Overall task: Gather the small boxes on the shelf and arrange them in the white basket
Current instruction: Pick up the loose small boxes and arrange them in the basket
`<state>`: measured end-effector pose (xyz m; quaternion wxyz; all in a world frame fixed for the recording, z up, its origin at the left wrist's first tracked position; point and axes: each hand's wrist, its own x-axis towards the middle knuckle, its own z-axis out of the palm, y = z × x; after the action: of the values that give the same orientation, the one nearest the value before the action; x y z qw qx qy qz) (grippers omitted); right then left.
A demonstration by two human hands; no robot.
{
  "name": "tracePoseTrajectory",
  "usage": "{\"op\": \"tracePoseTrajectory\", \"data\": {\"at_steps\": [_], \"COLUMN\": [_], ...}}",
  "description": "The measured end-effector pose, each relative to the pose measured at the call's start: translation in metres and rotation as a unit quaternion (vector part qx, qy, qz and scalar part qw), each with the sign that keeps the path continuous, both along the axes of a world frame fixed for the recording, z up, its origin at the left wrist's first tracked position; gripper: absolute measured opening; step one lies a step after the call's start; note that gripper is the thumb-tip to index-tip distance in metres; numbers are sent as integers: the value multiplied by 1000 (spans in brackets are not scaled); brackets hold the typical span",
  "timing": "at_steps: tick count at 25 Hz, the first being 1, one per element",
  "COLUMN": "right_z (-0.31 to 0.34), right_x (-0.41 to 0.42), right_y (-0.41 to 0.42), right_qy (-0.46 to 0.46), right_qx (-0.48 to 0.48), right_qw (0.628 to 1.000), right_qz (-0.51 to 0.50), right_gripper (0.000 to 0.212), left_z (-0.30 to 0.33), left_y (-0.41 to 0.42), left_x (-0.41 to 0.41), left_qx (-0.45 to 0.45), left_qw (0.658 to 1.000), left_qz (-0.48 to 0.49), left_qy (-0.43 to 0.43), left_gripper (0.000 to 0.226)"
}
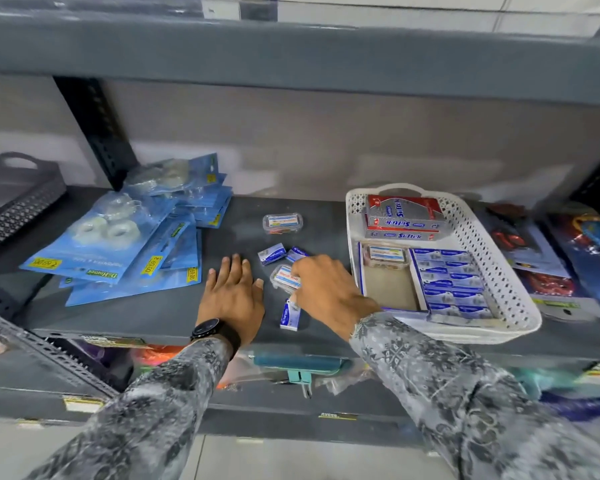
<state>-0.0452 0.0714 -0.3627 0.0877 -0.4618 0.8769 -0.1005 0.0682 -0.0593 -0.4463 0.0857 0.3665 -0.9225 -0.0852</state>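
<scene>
Three small blue-and-white boxes lie loose on the grey shelf: one point(272, 253), a second point(297, 253) partly under my fingers, a third point(289, 314) near the front edge. Two clear plastic cases lie there too, one at the back point(282, 223) and one point(284, 278) under my right hand point(326, 292), whose fingers curl over it. My left hand point(232, 292) rests flat on the shelf, fingers spread, holding nothing. The white basket point(492, 271) stands to the right, holding rows of blue boxes point(451, 282), a clear case point(387, 255) and red-grey cartons point(404, 218).
Blue blister packs point(125, 237) are piled on the shelf's left. A dark perforated tray point(14, 199) sits at the far left. Packaged goods point(548, 258) lie right of the basket. An upper shelf beam point(291, 57) hangs overhead. More items fill the shelf below.
</scene>
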Motion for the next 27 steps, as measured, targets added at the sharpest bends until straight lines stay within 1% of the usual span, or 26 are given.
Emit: {"op": "tracePoseTrajectory", "data": {"at_steps": [3, 5, 7, 9, 11, 14, 17, 19, 22, 25, 27], "right_z": [8, 21, 36, 45, 46, 38, 25, 16, 10, 6, 3], "right_x": [5, 6, -1, -16, -40, -70, -82, -88, -99, -106, -109], "right_y": [8, 22, 45, 71, 94, 113, 117, 114, 110, 104, 92], "right_qy": [14, 23, 24, 29, 37, 14, -14, -18, -6, 31, 51], "right_qx": [-30, -87, -155, -187, -169, -100, -34, -23, -21, -10, 3], "right_qw": [999, 996, 988, 979, 977, 983, 988, 988, 991, 993, 994], "right_qz": [7, 10, -18, -70, -121, -156, -151, -149, -135, -116, -93], "right_gripper": [39, 39, 39, 41, 43, 42, 43, 43, 42, 42, 43], "left_z": [2, 3, 3, 3, 4, 3, 2, 2, 2, 5, 5], "left_y": [2, 2, 2, 2, 1, 0, 0, -1, 1, 0, -10], "left_x": [1, 1, 1, 1, 0, 0, 0, 0, -1, 0, 1], "left_qx": [6, 6, 1, 2, 5, -1, -7, -5, 4, 5, 2], "left_qw": [1000, 1000, 1000, 1000, 1000, 1000, 1000, 1000, 1000, 1000, 1000], "left_qz": [-1, -1, -3, -3, -1, 1, 2, 5, 6, 3, 18], "left_qy": [-8, -9, -13, -12, -7, -12, -18, -21, -23, -28, -18], "left_gripper": [64, 64, 64, 64, 64, 65, 69, 72, 66, 64, 63]}}
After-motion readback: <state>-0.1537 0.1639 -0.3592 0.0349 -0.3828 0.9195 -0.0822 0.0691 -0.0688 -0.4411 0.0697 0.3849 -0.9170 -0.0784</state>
